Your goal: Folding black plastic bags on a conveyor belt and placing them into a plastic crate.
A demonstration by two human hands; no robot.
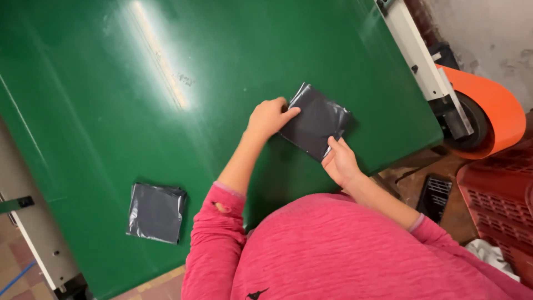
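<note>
Both hands — left hand (270, 118), right hand (340, 162) — pinching glossy black folded plastic square (315, 126).

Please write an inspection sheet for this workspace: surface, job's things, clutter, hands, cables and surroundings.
Surface: green table, glare streak and small scuffs.
Job's things: dark folded plastic bag flat on the table; second folded stack near the front edge.
Clutter: nothing seen on the table.
Hands: left hand presses the bag's left edge; right hand grips its near corner.
Cables: blue line on the floor, kind unclear.
Surroundings: orange roll, red crate, tiled floor.
</note>
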